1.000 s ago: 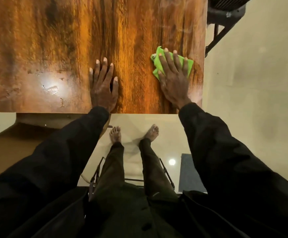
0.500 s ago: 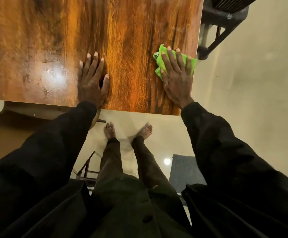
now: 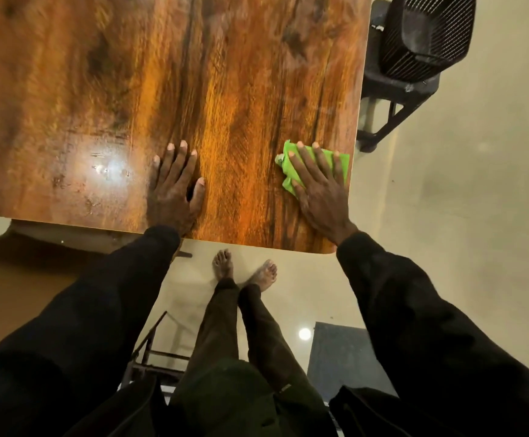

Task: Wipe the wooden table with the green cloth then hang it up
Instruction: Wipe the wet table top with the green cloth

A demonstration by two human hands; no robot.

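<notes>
Crumpled bright-green cloth (image 3: 285, 168), long axis running across the fingers, lies on the brown wood-grain desk (image 3: 130, 89) beneath the right hand (image 3: 320, 197). Its grip is fully spread, fingers straight, pressing rather than clutching. The cloth projects ahead and left of the palm, beside the desk's right edge. The left hand (image 3: 174, 190), well apart leftward, rests flat, holding nothing. Judged stage: wiping, with most of the surface lying leftward and beyond the grip.
</notes>
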